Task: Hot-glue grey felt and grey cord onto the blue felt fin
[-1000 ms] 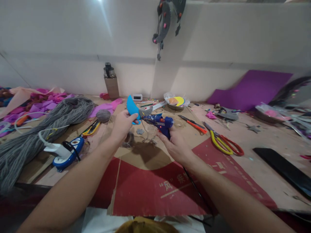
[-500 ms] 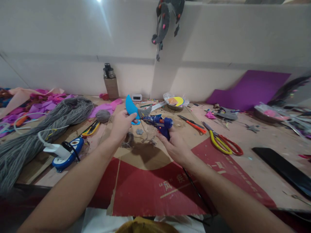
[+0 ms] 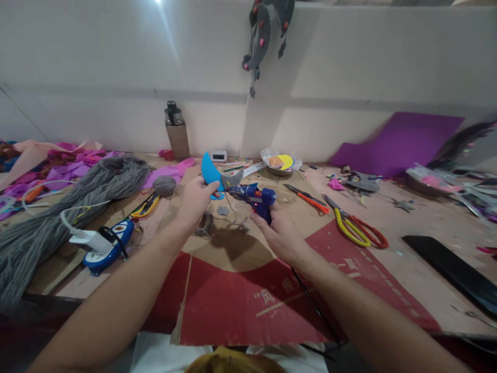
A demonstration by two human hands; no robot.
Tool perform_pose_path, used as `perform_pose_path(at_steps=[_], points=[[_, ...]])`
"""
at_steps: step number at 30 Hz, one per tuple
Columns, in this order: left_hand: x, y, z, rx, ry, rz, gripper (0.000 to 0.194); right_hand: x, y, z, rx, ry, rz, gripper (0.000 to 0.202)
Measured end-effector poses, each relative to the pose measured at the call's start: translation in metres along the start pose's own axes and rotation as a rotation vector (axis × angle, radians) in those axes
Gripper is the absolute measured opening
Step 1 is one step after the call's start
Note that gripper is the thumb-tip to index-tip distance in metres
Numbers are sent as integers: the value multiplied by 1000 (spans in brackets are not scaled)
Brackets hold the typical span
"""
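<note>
Pinched in my left hand (image 3: 196, 199) is a blue crescent (image 3: 210, 173), its right end wrapped in grey yarn (image 3: 233, 180). My right hand (image 3: 281, 233) is wrapped round the handle of a blue glue gun (image 3: 256, 197) with a small red light lit. The gun's nozzle points left, close by the grey-wrapped end; whether it touches cannot be made out. A strand of grey yarn hangs below the crescent. On the cardboard (image 3: 233, 305) beneath lie a small grey star (image 3: 222, 211) and a loose loop of yarn (image 3: 205, 224).
Orange-handled scissors (image 3: 310, 199) and larger red-and-yellow scissors (image 3: 355, 225) lie to the right, with a black phone-like slab (image 3: 450, 269) beyond. At left are a grey yarn hank (image 3: 97, 191) and a blue power strip (image 3: 111, 248). A decorated grey crescent (image 3: 262, 39) hangs on the wall.
Almost nothing differs. The blue crescent has shifted very slightly to the right in my left hand, while the glue gun stays in the same place.
</note>
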State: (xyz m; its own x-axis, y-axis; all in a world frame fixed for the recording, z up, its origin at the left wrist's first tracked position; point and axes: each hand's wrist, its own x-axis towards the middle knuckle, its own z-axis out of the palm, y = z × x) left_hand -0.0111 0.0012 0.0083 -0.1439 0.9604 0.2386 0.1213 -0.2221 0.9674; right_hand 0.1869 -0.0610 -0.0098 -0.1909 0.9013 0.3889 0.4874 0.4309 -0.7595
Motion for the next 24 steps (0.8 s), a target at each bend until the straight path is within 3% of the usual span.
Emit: perform_pose_path(at_steps=[24], points=[[0, -3, 1, 32, -22, -16, 12, 0, 0, 0, -13, 21, -10, 40]])
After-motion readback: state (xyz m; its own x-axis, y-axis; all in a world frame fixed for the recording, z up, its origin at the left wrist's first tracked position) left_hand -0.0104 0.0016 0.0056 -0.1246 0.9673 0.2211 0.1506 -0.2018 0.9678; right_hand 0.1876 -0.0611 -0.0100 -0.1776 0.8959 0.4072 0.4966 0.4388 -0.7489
